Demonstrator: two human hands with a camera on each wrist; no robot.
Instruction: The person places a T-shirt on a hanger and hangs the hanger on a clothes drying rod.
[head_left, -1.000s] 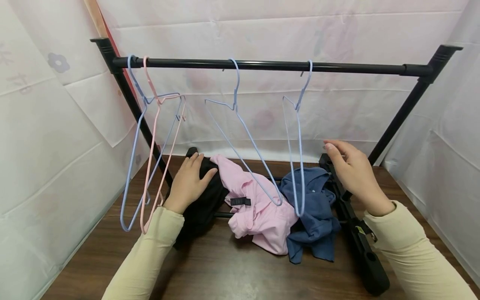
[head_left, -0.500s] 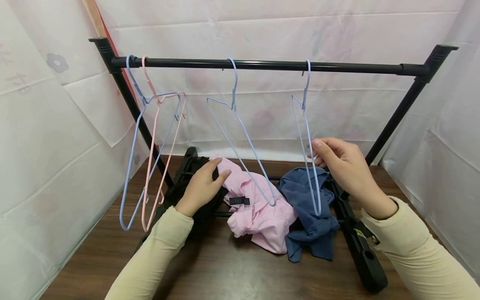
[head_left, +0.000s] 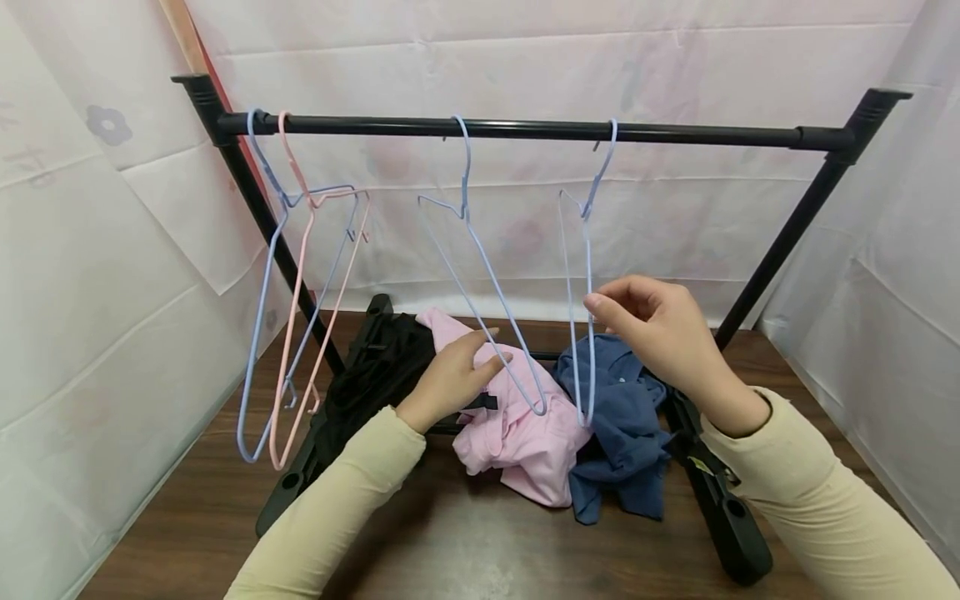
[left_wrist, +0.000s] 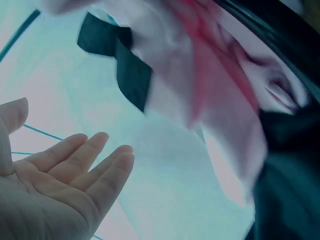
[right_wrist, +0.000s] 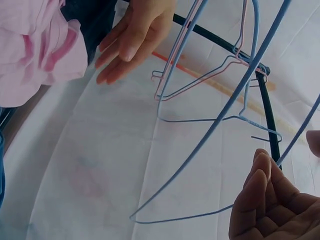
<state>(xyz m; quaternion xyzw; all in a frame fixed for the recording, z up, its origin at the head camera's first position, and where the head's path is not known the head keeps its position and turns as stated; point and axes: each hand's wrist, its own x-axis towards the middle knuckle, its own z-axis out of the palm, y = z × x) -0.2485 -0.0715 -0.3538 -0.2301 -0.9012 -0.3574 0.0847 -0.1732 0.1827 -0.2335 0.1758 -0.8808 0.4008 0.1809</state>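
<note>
Wire hanger (head_left: 586, 275), rightmost on black rail (head_left: 525, 130), pinched mid-side by right hand (head_left: 660, 333). Judged light, springy, slippery; firmer hold likely near hook. Left hand (head_left: 450, 379) relaxed, fingers straight, over pink shirt (head_left: 517, 433) below rail.

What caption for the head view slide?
Right hand pinches a blue hanger on the rail; left hand open over the pink shirt.

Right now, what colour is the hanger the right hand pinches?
Light blue hanger, pinched by the right hand; head view shows it best.
</note>
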